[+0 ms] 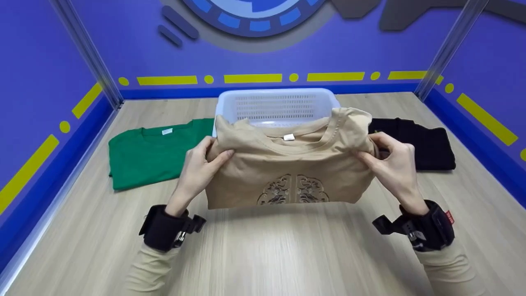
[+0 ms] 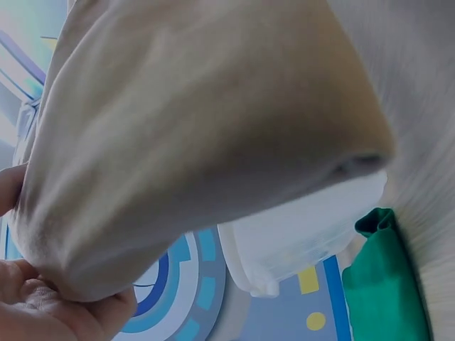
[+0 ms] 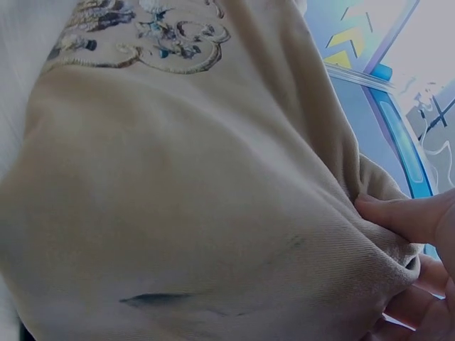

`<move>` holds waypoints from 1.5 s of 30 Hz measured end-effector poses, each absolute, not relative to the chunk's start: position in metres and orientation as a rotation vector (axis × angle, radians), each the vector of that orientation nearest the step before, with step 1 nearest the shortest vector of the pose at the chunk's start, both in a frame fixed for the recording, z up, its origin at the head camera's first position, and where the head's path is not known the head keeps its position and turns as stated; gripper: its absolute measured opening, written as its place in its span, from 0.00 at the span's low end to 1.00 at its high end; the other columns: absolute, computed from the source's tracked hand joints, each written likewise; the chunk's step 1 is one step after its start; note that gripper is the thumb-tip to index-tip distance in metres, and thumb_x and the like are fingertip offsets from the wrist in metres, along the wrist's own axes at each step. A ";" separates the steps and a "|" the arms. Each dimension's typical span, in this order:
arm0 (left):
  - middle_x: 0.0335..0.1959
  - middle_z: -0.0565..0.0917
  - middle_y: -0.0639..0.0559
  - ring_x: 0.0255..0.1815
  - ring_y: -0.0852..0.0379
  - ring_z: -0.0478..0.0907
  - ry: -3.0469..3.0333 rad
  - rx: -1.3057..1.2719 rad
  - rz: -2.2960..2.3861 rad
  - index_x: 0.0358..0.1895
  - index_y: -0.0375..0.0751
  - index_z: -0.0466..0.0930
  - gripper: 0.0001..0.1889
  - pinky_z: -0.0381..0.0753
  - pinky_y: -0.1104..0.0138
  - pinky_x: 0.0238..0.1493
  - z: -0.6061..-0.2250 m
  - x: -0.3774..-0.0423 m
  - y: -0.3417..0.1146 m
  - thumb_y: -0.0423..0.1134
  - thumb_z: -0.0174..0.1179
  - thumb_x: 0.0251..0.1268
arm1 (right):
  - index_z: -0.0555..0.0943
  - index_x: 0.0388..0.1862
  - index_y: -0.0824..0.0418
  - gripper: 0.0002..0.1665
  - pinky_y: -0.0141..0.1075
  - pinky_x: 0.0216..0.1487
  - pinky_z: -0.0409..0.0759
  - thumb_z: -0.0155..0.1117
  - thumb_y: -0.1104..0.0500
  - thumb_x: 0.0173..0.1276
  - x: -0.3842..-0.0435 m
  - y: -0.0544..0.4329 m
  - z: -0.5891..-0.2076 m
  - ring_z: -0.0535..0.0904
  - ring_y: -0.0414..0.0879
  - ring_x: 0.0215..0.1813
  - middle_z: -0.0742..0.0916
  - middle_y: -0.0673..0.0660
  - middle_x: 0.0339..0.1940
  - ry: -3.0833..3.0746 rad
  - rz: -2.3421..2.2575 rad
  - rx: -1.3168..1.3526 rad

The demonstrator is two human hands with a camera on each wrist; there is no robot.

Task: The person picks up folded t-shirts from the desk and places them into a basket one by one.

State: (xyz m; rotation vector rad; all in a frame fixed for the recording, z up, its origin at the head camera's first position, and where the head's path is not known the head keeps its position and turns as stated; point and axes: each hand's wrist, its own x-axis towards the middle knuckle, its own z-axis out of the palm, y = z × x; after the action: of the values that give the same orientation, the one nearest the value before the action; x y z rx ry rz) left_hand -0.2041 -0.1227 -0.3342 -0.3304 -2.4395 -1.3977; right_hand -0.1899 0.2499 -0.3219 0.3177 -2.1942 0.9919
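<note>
A tan T-shirt point(image 1: 246, 172), folded, with a round neckline, a white neck label and a dark ornate print, hangs between both hands above the table. My left hand point(image 1: 196, 168) pinches its left shoulder edge, thumb on the front and fingers behind. On the opposite shoulder my right hand point(image 1: 394, 164) grips the cloth the same way. The left wrist view shows the shirt's folded underside point(image 2: 213, 121) with the fingers at its edge. In the right wrist view the thumb presses into creased fabric point(image 3: 341, 234), and part of the print shows at the top.
Behind the shirt stands a white slotted plastic basket point(image 1: 275, 94), its front hidden by the cloth. A folded green T-shirt point(image 1: 148, 160) lies on the wooden table point(image 1: 263, 255) at left, a folded black garment point(image 1: 433, 148) at right. Blue panels point(image 1: 263, 61) wall the table in.
</note>
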 end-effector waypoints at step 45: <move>0.51 0.78 0.46 0.51 0.53 0.75 -2.306 -0.285 -1.577 0.56 0.40 0.69 0.19 0.71 0.66 0.52 -0.267 -0.291 -0.112 0.46 0.57 0.68 | 0.85 0.40 0.66 0.10 0.23 0.31 0.63 0.67 0.65 0.58 -0.289 0.232 -0.251 0.68 0.30 0.27 0.81 0.47 0.25 -2.167 0.959 0.151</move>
State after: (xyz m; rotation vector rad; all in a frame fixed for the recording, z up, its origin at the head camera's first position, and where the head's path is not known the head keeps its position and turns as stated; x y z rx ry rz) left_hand -0.2910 -0.1123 -0.2669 -0.2850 -2.3063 -1.5772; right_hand -0.2890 0.2317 -0.2505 0.1514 -2.1673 0.9588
